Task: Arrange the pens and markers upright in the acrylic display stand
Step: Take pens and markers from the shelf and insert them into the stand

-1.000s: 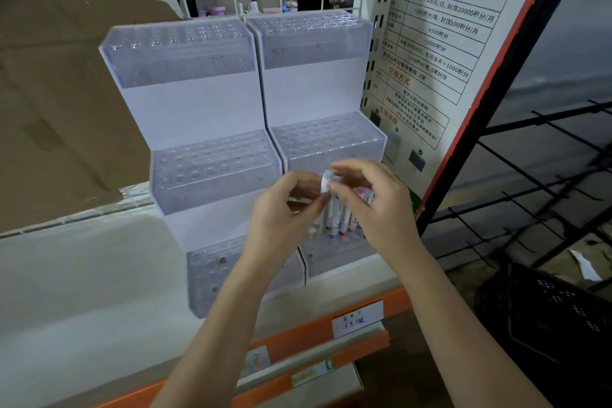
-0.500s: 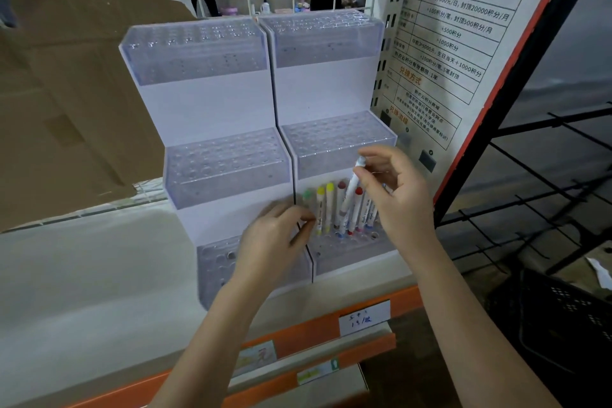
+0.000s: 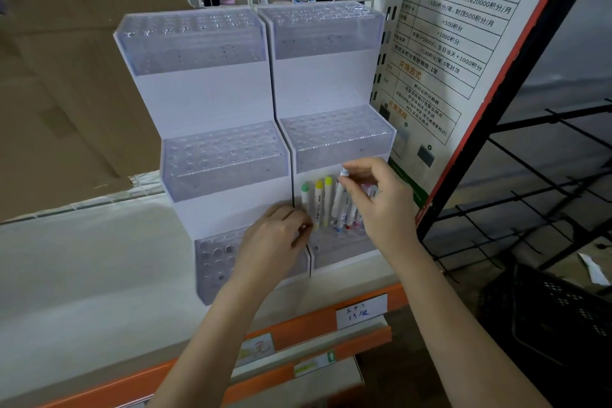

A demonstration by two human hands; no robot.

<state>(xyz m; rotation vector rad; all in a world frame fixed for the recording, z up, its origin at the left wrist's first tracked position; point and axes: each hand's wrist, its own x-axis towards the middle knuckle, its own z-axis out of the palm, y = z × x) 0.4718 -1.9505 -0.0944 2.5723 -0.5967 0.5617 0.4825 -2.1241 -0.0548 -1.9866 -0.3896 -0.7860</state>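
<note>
Since a second ago we've split our hands: both were bunched together over the markers, now the left hand [image 3: 275,242] sits low at the seam between the two acrylic stands [image 3: 334,83], fingers curled, apparently touching the base of the green-capped marker [image 3: 305,199]; can't tell whether it actually grips it. Right hand [image 3: 381,205] pinches the top of a white marker [image 3: 339,199] between thumb and forefinger, barrel leaning left, lower end down among the holes of the right stand's bottom tier. Row now reads clearly: green, two yellow-capped markers [image 3: 323,199], then a cluster with blue and red ends partly hidden behind the right hand. Versus half a second ago, the pinched marker is lower and closer to upright, so we judge it's being seated. Middle and top tiers of both stands hold nothing, left stand's bottom tier [image 3: 215,258] too. Early in the task. The view has also shifted slightly.
</note>
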